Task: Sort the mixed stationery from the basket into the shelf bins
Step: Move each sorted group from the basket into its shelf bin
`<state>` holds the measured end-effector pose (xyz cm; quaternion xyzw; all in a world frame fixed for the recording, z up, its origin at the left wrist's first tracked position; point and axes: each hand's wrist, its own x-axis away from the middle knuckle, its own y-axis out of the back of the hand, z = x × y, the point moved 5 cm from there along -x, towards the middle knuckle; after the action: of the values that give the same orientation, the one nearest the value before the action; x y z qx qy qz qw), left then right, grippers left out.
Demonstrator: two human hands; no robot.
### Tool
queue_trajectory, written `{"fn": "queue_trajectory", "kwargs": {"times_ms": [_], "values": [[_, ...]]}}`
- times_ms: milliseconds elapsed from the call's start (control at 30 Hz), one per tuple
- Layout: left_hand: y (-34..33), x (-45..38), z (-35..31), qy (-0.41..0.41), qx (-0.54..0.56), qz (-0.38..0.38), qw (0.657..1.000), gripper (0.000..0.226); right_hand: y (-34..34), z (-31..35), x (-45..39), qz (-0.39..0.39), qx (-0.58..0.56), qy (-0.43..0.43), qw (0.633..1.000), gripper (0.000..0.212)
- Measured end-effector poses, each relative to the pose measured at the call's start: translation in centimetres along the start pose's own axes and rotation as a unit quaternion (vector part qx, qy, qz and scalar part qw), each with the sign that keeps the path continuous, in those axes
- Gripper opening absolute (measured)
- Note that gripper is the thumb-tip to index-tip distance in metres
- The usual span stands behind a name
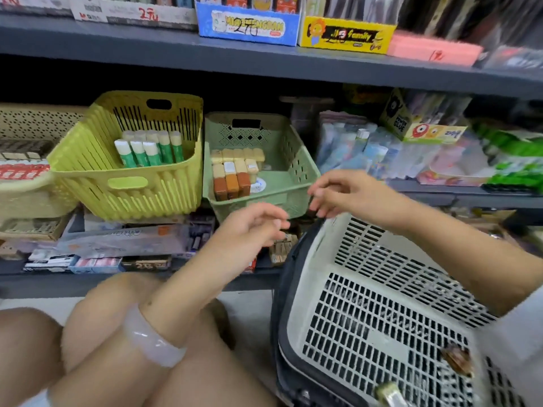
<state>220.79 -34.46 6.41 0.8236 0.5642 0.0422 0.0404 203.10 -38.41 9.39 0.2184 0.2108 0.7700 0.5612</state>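
- Two bins stand side by side on the middle shelf (293, 69), touching at their rims: a yellow bin (129, 183) on the left and a green bin (282, 160) on the right.
- The yellow bin holds glue sticks (150, 149), white caps over green bodies, standing tilted in two rows toward its back left; about eight show, though the back row partly overlaps.
- The green bin holds small block-shaped pieces (235, 174) packed against its left wall: three brown ones at the front edge and pale yellow ones behind, roughly a dozen in all. A round white sticker (259, 185) lies on the bin floor beside them.
- One cream basket (367, 304) with a dark rim sits at the lower right, tilted toward the shelf. Two small items lie near its lower edge: a brown one (457, 359) and a gold-wrapped one (389, 393), both too blurred to name.
- The left hand (252, 227) hovers in front of the green bin's front edge, fingers loosely curled with nothing visible in them.
- The right hand (340, 192) hangs over the basket's far rim, beside the green bin's right corner, fingers loosely bent and holding nothing that shows.
- A pale bangle (152, 339) circles the left wrist.
- Two boxes, blue (249, 24) and yellow (343, 35), stand on the top shelf.
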Motion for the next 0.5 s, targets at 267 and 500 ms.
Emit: {"fn": "queue_trajectory", "kwargs": {"times_ms": [267,500], "values": [[-12.8,0.0,2.9,-0.056,-0.235,0.173,0.955,0.015,-1.8,-16.8,13.0,0.19,0.267,-0.132,0.936,0.025],[-15.7,1.7,8.0,0.055,-0.381,0.313,0.868,0.027,-3.8,-24.9,21.1,0.287,0.225,-0.229,0.903,0.033]]}}
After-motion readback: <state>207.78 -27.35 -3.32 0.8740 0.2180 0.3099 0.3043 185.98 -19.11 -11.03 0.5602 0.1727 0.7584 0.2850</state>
